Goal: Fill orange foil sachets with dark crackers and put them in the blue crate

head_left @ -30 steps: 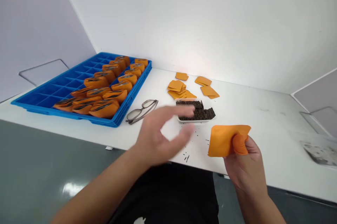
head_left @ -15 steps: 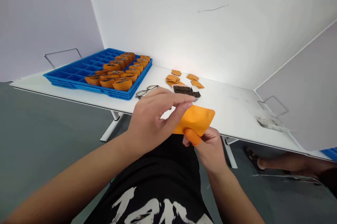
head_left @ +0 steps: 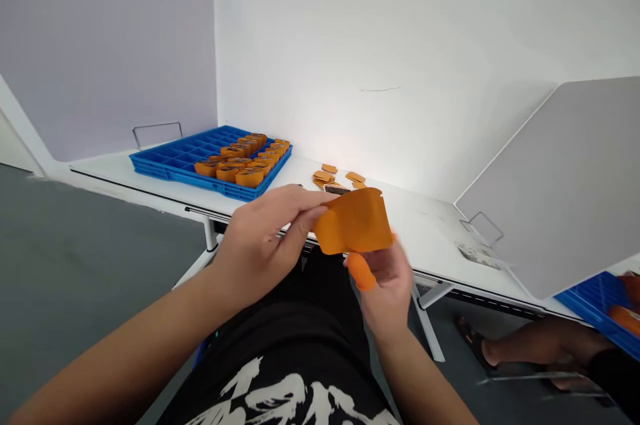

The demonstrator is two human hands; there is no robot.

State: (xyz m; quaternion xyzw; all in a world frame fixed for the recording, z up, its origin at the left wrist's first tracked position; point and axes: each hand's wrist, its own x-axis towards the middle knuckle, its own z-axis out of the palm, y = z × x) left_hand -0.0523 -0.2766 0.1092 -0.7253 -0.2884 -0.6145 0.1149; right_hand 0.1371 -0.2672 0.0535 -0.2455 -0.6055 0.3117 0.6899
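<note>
My left hand [head_left: 273, 238] pinches the left end of a flat orange pouch [head_left: 355, 222] between thumb and fingers. The pouch has rounded corners and a small notch at its upper right. My right hand [head_left: 383, 278], with an orange cover on its thumb, is just below and behind the pouch. Its thumb stands off the pouch's face, near the lower edge, while the pouch partly hides the other fingers. Beyond the pouch, a small container of dark thin pieces [head_left: 337, 190] is mostly covered from view. Loose orange pouches [head_left: 325, 176] lie around it on the white table [head_left: 425, 225].
A blue compartment tray [head_left: 175, 162] at the left holds rows of orange pouches [head_left: 250, 176]. White partitions stand behind and at both sides. At the right are a flat printed sheet [head_left: 477, 255], another blue tray [head_left: 595, 305] and a person's leg [head_left: 530, 345].
The view has tilted up and turned slightly. My right thumb has come off the pouch's face, and the pouch has turned in my left hand. The glasses on the table are now almost hidden.
</note>
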